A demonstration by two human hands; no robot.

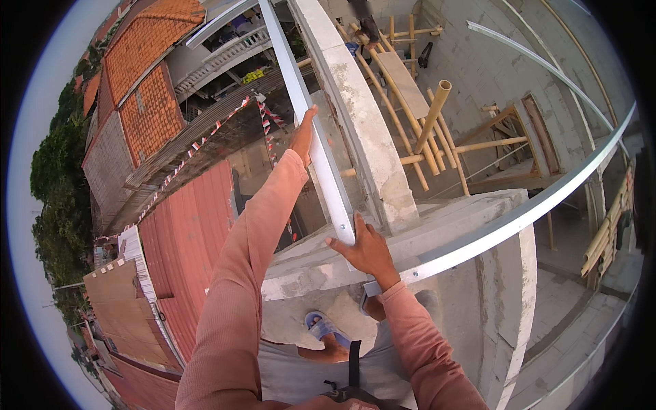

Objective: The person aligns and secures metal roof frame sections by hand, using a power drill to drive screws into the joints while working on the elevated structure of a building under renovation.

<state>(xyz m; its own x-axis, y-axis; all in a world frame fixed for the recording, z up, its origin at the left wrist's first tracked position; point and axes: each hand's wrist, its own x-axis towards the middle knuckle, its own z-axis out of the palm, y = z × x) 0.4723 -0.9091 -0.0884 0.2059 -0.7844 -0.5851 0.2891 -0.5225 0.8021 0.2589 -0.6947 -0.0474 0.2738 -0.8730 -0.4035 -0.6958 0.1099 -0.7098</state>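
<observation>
A smooth metal bar [330,178] pointed forward-left; left hand [304,137] gripped it, right hand [370,250] splayed at its near end.

Long silvery metal profile [326,171], narrow, straight, held aslant, running from mid-view to the upper edge

Beam [331,188] — smooth, glossy metal
</observation>
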